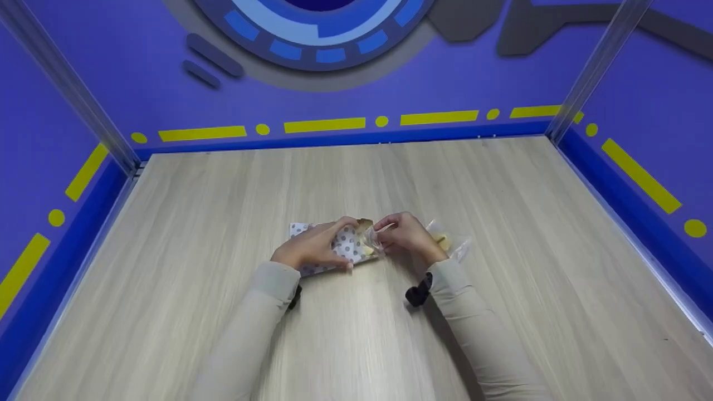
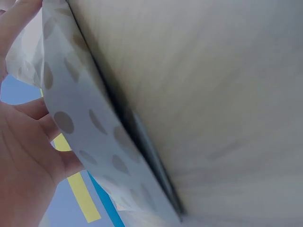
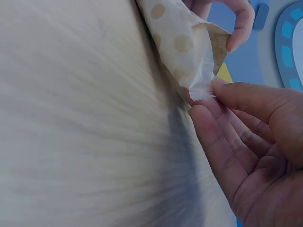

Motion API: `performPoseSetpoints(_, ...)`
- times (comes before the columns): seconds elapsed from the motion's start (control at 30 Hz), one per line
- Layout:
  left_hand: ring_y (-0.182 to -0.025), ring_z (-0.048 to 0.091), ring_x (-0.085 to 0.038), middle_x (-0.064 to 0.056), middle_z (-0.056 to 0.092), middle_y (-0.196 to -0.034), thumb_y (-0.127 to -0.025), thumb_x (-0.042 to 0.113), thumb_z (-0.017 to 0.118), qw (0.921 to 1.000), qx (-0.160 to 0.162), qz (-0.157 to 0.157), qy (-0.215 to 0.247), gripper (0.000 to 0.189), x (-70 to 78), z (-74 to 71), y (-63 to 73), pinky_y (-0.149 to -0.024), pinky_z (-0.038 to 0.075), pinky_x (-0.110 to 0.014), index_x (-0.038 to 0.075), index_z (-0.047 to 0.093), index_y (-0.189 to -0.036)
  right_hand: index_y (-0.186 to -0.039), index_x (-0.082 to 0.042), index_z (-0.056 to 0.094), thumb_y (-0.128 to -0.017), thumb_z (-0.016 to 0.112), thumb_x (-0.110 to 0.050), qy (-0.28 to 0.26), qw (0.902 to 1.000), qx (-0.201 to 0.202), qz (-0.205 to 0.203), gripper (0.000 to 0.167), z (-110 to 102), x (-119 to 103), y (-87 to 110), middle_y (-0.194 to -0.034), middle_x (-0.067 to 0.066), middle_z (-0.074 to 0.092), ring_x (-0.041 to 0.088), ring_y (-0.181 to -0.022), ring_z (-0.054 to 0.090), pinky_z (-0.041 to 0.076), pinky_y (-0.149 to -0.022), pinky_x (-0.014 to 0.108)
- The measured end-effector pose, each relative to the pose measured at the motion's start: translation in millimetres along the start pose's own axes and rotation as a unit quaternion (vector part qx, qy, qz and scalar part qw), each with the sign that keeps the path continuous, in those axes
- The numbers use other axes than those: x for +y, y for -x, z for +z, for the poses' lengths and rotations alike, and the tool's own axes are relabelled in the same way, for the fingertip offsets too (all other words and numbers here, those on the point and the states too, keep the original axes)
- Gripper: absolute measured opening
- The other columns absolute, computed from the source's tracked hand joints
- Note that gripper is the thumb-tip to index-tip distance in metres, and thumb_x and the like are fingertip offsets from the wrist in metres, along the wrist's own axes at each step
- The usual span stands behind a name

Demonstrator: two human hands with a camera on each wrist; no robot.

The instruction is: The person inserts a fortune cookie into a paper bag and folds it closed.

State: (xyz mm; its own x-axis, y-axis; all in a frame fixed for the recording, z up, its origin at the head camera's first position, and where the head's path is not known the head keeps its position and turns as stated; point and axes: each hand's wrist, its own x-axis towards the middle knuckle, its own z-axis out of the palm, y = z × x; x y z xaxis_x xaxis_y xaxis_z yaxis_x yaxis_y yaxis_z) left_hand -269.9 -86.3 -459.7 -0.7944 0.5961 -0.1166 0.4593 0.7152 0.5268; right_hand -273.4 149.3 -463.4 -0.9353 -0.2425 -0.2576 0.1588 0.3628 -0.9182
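Observation:
My left hand (image 1: 315, 246) grips a white paper bag (image 1: 346, 244) with grey polka dots, thumb along the near side and fingers over the far side. The bag lies on its side low over the table, its torn brown-lined mouth facing right. At that mouth my right hand (image 1: 408, 233) pinches the crimped end of a clear plastic wrapper (image 3: 202, 71) between thumb and fingers. Most of the wrapper is hidden inside the bag; something pale yellow shows near the opening. In the left wrist view the dotted paper (image 2: 87, 111) bulges beside the palm.
Just right of my right hand lies a clear plastic packet (image 1: 459, 245) with something yellow in it, partly covered by the wrist. The wood-grain table (image 1: 223, 195) is bordered by blue panels (image 1: 356, 103) at the back and both sides.

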Motion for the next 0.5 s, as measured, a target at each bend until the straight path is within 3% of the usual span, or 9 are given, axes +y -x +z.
performPoseSetpoints(0.1,-0.13,0.047,-0.024,-0.001,0.046,-0.146,-0.073,0.048,0.08,1.0,-0.003,-0.006,0.001,0.083,0.5,-0.4,0.0,-0.105,0.04,-0.045,0.037,0.035,-0.141,-0.104,0.006,0.065,-0.084,0.069,-0.005,-0.002,1.0,0.002,0.0,0.023,1.5,-1.3,0.5,-0.07,0.001,0.065,0.011,-0.055,0.063,0.055,-0.055,0.025)
performPoseSetpoints(0.23,-0.131,0.046,-0.025,-0.002,0.045,-0.147,-0.074,0.048,0.079,0.9999,-0.005,-0.008,-0.002,0.083,0.6,-0.3,0.4,-0.105,0.039,-0.045,0.038,0.034,-0.142,-0.102,0.005,0.065,-0.083,0.068,-0.004,0.001,1.0,0.003,-0.002,0.021,3.2,-2.1,0.3,-0.07,0.001,0.064,0.011,-0.056,0.063,0.055,-0.056,0.025)
performPoseSetpoints(0.5,-0.135,0.042,-0.023,-0.001,0.045,-0.147,-0.074,0.051,0.078,0.9996,0.0,-0.013,-0.025,0.082,0.5,0.5,1.7,-0.111,0.021,-0.063,0.04,0.033,-0.141,-0.1,0.007,0.067,-0.083,0.066,-0.003,0.021,0.9991,0.006,-0.037,0.019,1.8,-3.0,-1.1,-0.067,0.002,0.066,0.009,-0.055,0.062,0.053,-0.054,0.024)
